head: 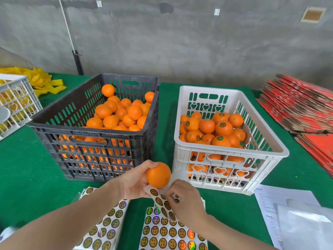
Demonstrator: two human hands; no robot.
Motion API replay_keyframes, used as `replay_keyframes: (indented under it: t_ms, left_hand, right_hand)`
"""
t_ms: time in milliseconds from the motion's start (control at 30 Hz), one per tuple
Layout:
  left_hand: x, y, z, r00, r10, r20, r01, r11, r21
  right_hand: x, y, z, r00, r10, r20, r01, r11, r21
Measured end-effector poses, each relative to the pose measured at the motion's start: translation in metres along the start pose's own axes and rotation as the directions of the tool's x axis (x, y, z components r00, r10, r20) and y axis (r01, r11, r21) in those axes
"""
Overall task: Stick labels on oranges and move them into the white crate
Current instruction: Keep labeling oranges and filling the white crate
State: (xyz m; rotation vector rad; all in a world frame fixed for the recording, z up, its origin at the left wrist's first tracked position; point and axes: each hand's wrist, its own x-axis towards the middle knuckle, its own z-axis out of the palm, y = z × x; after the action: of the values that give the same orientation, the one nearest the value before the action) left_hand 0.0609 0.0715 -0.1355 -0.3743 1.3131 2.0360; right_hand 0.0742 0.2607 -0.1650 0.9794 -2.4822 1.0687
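My left hand grips a bare orange in front of the two crates, and a curled strip of round gold labels is tucked under the same hand. My right hand pinches at that strip just below the orange. The black crate at centre left is heaped with unlabelled oranges. The white crate at the right holds several oranges with dark round labels.
Sheets of gold and holographic stickers lie on the green cloth under my arms, more sheets to the left. Papers lie at lower right, flat red cartons at far right, a white basket and yellow netting at far left.
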Motion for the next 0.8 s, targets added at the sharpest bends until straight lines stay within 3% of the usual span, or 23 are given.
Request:
replay_keyframes:
  t_ms: [133,233,300,400,433,467,633,733,800]
  left_hand:
    - [0.000,0.002,-0.006,1.000,-0.022,0.016,0.019,0.989,0.146]
    - [0.001,-0.001,-0.009,0.998,-0.055,-0.017,0.057,0.915,0.399]
    - [0.000,-0.005,-0.007,0.995,-0.054,-0.090,0.099,0.763,0.639]
    - [-0.001,-0.009,-0.010,0.988,0.028,-0.154,0.127,0.430,0.894]
    - [-0.003,-0.009,-0.009,0.986,0.079,-0.144,0.107,0.360,0.927]
    - [-0.004,-0.009,-0.008,0.986,0.127,-0.111,0.060,0.351,0.934]
    - [-0.011,-0.006,-0.002,0.963,0.270,0.017,-0.200,0.668,0.717]
    - [-0.015,-0.006,0.004,0.964,0.262,0.048,-0.258,0.875,0.410]
    - [-0.015,-0.006,0.009,0.964,0.265,0.031,-0.264,0.933,0.244]
  right_hand:
    - [0.000,-0.003,-0.006,0.973,0.213,0.086,-0.229,0.939,0.255]
    - [0.005,-0.002,-0.018,0.913,0.399,0.088,-0.398,0.824,0.404]
    - [0.009,-0.001,-0.024,0.869,0.485,0.098,-0.472,0.754,0.456]
    - [0.013,-0.001,-0.033,0.842,0.528,0.107,-0.504,0.702,0.503]
    - [0.014,-0.001,-0.036,0.840,0.531,0.112,-0.506,0.691,0.516]
    - [0.015,-0.001,-0.039,0.836,0.537,0.117,-0.510,0.678,0.530]
    - [0.021,-0.003,-0.055,0.822,0.541,0.178,-0.533,0.622,0.573]
    - [0.027,-0.007,-0.064,0.849,0.470,0.240,-0.515,0.638,0.573]
    - [0.030,-0.011,-0.068,0.867,0.416,0.273,-0.493,0.646,0.582]
